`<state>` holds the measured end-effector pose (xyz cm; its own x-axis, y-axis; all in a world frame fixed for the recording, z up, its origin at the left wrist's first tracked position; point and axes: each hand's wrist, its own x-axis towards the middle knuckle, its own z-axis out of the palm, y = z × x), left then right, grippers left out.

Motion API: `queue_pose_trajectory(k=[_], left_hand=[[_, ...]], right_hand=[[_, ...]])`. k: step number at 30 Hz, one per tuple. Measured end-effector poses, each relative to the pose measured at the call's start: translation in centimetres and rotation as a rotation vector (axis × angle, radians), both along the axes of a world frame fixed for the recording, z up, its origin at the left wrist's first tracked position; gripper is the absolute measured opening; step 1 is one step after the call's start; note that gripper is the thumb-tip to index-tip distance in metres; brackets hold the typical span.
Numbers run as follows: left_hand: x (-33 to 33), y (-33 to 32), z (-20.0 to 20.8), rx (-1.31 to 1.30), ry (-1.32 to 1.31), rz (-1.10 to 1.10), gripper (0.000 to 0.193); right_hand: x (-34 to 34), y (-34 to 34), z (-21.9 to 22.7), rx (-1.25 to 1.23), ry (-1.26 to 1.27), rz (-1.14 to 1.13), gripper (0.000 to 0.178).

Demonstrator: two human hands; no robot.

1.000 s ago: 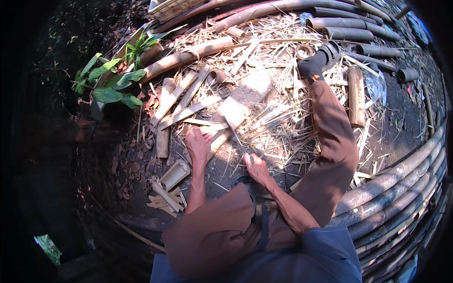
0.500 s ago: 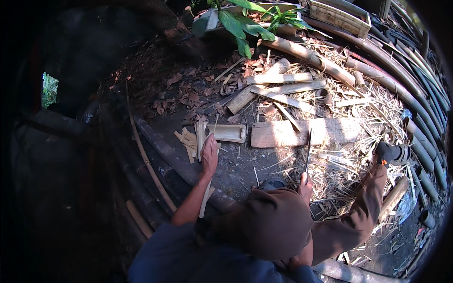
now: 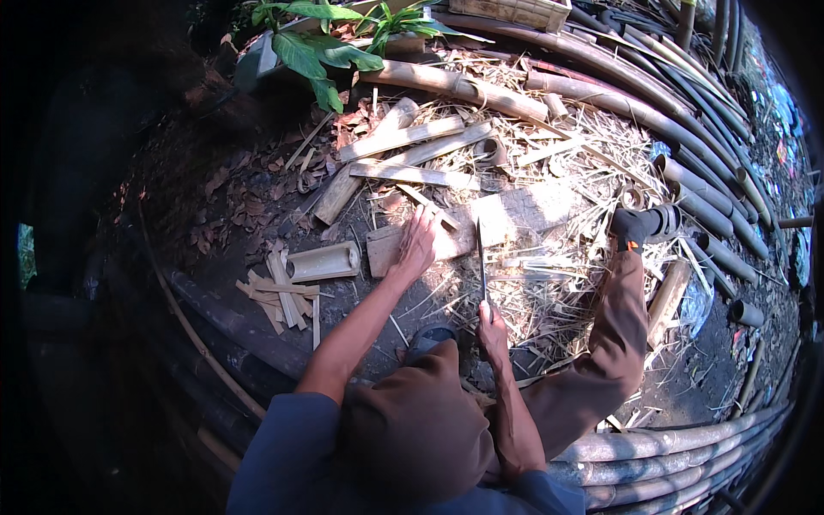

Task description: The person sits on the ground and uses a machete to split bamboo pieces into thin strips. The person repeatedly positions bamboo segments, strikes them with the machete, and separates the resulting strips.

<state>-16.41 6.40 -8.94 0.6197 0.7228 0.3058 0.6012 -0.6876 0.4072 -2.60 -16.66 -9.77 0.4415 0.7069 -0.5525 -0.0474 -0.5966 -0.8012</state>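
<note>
My left hand [image 3: 415,242] reaches over the left part of a flat wooden plank [image 3: 506,219], its fingers stretched out beside a short split bamboo strip [image 3: 431,206]. That strip lies slanted across the plank; whether my fingertips touch it is hard to tell. In my right hand [image 3: 492,330] is the handle of a long-bladed knife [image 3: 481,257]. Its narrow blade points away from me, its tip over the plank. A small pile of pale bamboo strips [image 3: 287,293] lies to the left on the ground, next to a half-split bamboo section [image 3: 324,262].
Beyond the plank lie split bamboo pieces [image 3: 402,139] and a thick bamboo pole [image 3: 455,84]. Shavings [image 3: 536,292] litter the ground at the right, near my outstretched foot [image 3: 644,225]. Dark poles [image 3: 721,184] line the right side; more bamboo poles [image 3: 669,446] run at lower right.
My left hand has moved from the pile of strips to the plank, leaving strips on the pile. My right hand still grips the knife. The whole view has shifted to the right.
</note>
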Motion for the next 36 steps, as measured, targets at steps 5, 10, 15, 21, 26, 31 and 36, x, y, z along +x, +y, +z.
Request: queue_pose_trajectory(k=[5, 10, 15, 21, 26, 31, 36], left_hand=[[1.3, 5.4, -0.5, 0.028, 0.196, -0.126, 0.028], [5.4, 5.5, 12.5, -0.357, -0.179, 0.250, 0.017], [2.5, 2.8, 10.1, -0.646, -0.872, 0.403, 0.017], [2.4, -0.7, 7.5, -0.703, -0.777, 0.440, 0.029], [3.6, -2.4, 9.3, -0.697, -0.658, 0.445, 0.029], [4.2, -1.3, 9.2, -0.670, -0.688, 0.468, 0.033], [3.7, -0.9, 9.5, -0.684, -0.649, 0.538, 0.034]], right_hand=[[-1.5, 0.4, -1.0, 0.042, 0.040, -0.029, 0.042], [0.4, -0.4, 0.0, 0.000, 0.025, -0.131, 0.044], [-2.6, 0.9, 1.8, 0.100, -0.207, -0.049, 0.046], [-1.6, 0.6, 4.9, 0.046, -0.193, 0.019, 0.039], [-2.0, 2.0, 6.2, 0.137, -0.194, 0.151, 0.040], [-1.0, 3.7, 2.5, 0.188, -0.157, 0.031, 0.035], [-3.0, 3.4, 2.3, 0.090, -0.328, 0.127, 0.045]])
